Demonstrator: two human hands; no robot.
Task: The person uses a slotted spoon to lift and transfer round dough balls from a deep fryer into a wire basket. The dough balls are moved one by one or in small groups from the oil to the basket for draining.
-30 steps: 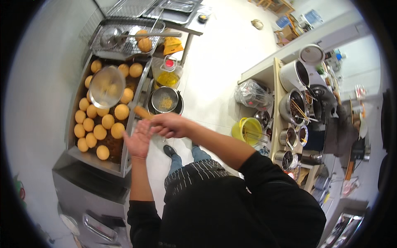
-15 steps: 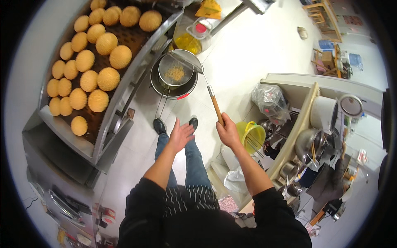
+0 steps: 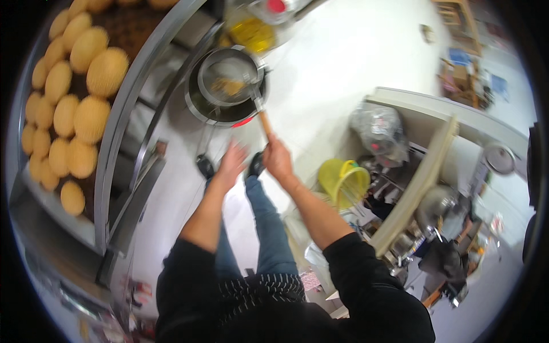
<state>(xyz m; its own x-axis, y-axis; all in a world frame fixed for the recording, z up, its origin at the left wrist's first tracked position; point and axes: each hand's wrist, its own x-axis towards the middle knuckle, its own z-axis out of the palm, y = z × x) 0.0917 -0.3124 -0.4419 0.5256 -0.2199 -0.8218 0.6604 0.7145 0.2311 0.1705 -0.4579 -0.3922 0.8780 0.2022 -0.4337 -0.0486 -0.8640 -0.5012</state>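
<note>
My right hand is closed around the wooden handle of a long-handled skimmer. The skimmer's head is blurred and overlaps the right side of a round mesh strainer. Golden-brown crumbs lie in that strainer. It rests over a dark pot standing on the floor, with a red mark on the near rim. My left hand hovers just below the pot, empty, its fingers extended and smeared by motion. The strainer's wire handle hangs toward my left shoe.
At left, a metal-edged fryer holds several round golden pieces. A container of yellow oil stands behind the pot. To the right are a yellow basket, a plastic-wrapped bundle and a shelf edge with pots beyond.
My right hand and the skimmer have moved left, its head shifting over the strainer. My left hand has come nearer the right one. The view has shifted, moving the fryer leftward.
</note>
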